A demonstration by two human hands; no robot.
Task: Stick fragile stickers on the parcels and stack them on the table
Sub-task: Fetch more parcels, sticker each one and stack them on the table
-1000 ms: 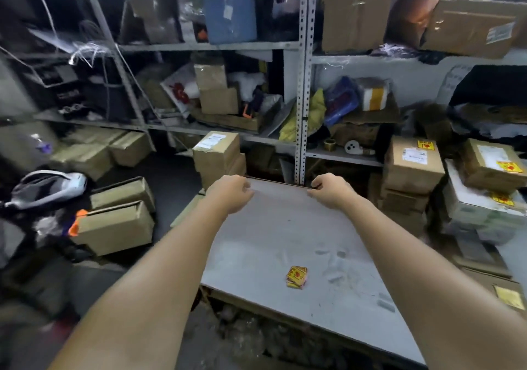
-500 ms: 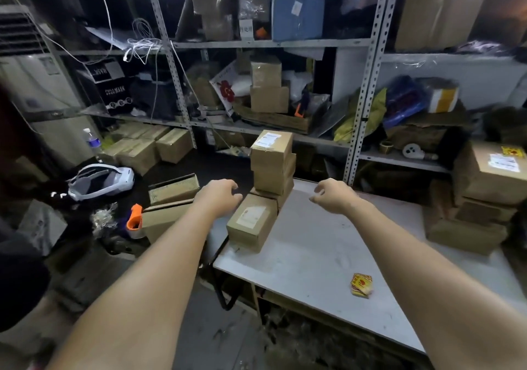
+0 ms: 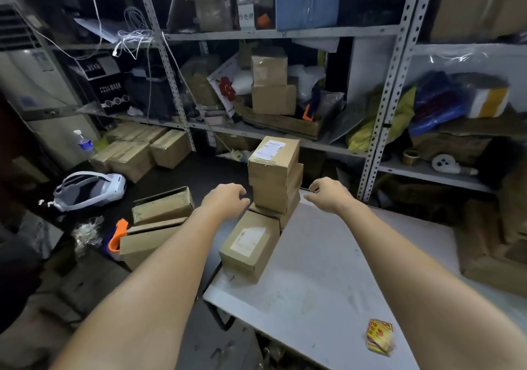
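Left hand [image 3: 225,201] and right hand [image 3: 328,195] flanked stacked brown cardboard parcels [image 3: 273,176], apparently unstickered; fingers loosely curled, empty. Yellow-red sticker bundle [image 3: 379,337] lay untouched, lower right.

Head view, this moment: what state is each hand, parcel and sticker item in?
left hand: loosely curled, holding nothing, beside the stack.
right hand: loosely curled, holding nothing, on the stack's other side.
stacked parcels: closed, upright pile at the far corner of the table.
front parcel: closed, label up, at the table's left edge.
stickers: lying near the table's front edge, untouched.
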